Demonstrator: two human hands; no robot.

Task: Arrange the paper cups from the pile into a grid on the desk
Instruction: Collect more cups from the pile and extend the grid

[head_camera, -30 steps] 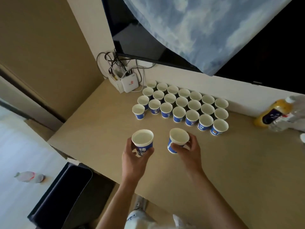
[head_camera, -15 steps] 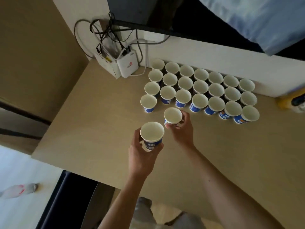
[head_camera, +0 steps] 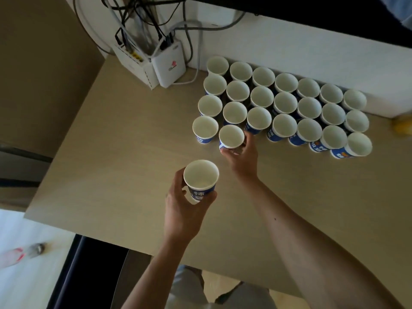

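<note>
Several blue-and-white paper cups stand upright in a tight grid (head_camera: 285,101) against the back wall of the beige desk (head_camera: 111,152). My right hand (head_camera: 242,156) grips one more cup (head_camera: 231,136) at the grid's front left, right beside the cup at the front left corner (head_camera: 205,128); whether its base touches the desk I cannot tell. My left hand (head_camera: 185,210) holds another cup (head_camera: 201,178) upright above the desk, nearer to me and apart from the grid.
A white router (head_camera: 169,65) and a second white box (head_camera: 133,61) with tangled cables stand at the desk's back left corner. A yellow bottle (head_camera: 401,127) peeks in at the right edge. A dark bin (head_camera: 89,275) sits below the desk's front edge.
My right hand has carried its cup forward to the grid's front left. My left hand stays back with its cup. The camera has tilted down and moved closer.
</note>
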